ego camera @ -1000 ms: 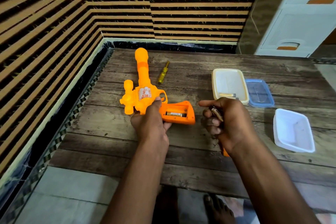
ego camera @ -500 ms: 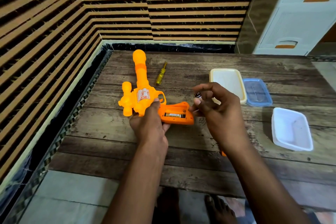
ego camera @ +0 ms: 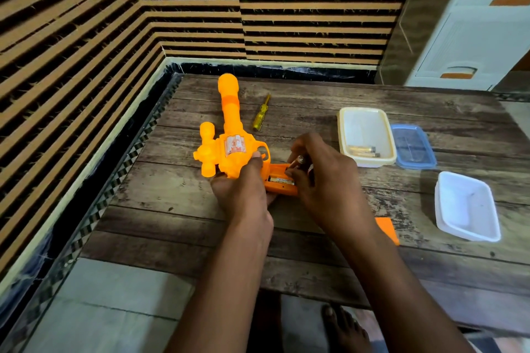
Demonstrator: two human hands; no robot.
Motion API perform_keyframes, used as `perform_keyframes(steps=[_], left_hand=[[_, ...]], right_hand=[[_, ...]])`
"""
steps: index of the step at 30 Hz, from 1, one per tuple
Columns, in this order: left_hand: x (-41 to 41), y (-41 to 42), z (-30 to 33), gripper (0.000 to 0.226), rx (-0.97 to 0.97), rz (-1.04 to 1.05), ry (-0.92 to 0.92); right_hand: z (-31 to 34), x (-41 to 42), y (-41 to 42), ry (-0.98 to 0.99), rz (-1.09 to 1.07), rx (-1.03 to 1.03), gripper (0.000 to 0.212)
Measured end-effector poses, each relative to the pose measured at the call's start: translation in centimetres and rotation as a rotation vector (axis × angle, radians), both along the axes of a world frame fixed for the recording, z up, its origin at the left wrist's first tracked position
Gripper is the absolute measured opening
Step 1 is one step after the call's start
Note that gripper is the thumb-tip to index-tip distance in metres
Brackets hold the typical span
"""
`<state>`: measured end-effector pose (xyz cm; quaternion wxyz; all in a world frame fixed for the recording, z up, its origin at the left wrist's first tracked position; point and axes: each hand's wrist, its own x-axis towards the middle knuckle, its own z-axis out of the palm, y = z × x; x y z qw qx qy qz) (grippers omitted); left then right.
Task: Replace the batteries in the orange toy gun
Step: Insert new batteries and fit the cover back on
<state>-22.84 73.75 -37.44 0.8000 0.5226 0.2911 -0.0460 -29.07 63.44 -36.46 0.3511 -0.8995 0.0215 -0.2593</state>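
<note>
Setting: worn wooden plank table [ego camera: 372,261] set in a corner, striped tan-and-black wall panels [ego camera: 86,37] behind and to the left, white plastic drawer unit [ego camera: 473,23] at the upper right.
Toy: orange plastic toy gun [ego camera: 229,129] lies flat on the table, barrel pointing away toward the wall, grip toward the person with its battery compartment open and facing up.
Battery in place: one gold cylindrical battery [ego camera: 282,180] lies inside the open grip compartment.
Left hand: left hand [ego camera: 243,189] grips the toy's body near the trigger, thumb on top, holding it down on the table.
Right hand: right hand [ego camera: 318,180] hovers over the grip, fingers curled, pinching a second small battery [ego camera: 298,162] with its end tilted down toward the compartment.
Cover: flat orange plastic piece [ego camera: 387,231] lies on the table just beside the right wrist, partly hidden by it.
Screwdriver: small yellow-handled screwdriver [ego camera: 261,114] lies right of the barrel, apart from it.
Containers: cream rectangular plastic box [ego camera: 365,123] right of the hands holds a few gold batteries [ego camera: 362,151]; blue translucent lid [ego camera: 413,146] lies touching its right side; white rectangular plastic tub [ego camera: 466,206] sits nearer, at the right.
Floor: a bare foot [ego camera: 344,327] shows below the table edge.
</note>
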Motion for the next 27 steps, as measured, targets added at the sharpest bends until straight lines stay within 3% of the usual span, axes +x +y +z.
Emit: perform_keyframes(steps=[4,8,17,22,27], left_hand=[[0.1,0.0,-0.3,0.044,0.014,-0.015,0.0],[0.2,0.1,-0.6,0.046,0.032,-0.028,0.009],[-0.1,0.1,0.0,0.036,-0.01,-0.029,0.01],[0.3,0.1,-0.4,0.038,-0.037,-0.026,0.021],[0.3,0.1,-0.8,0.037,-0.036,-0.042,0.007]], right_hand=[[-0.4,0.2,0.6,0.026,0.01,-0.111,0.031],[-0.7,0.5,1.1,-0.047,0.009,-0.186,0.015],[-2.4,1.8,1.0,-0.044,-0.009,-0.346,0.026],[-2.3,2.0,1.6,-0.079,-0.076,-0.113,0.01],[-2.3,2.2,1.8,-0.095,-0.028,0.08,0.03]])
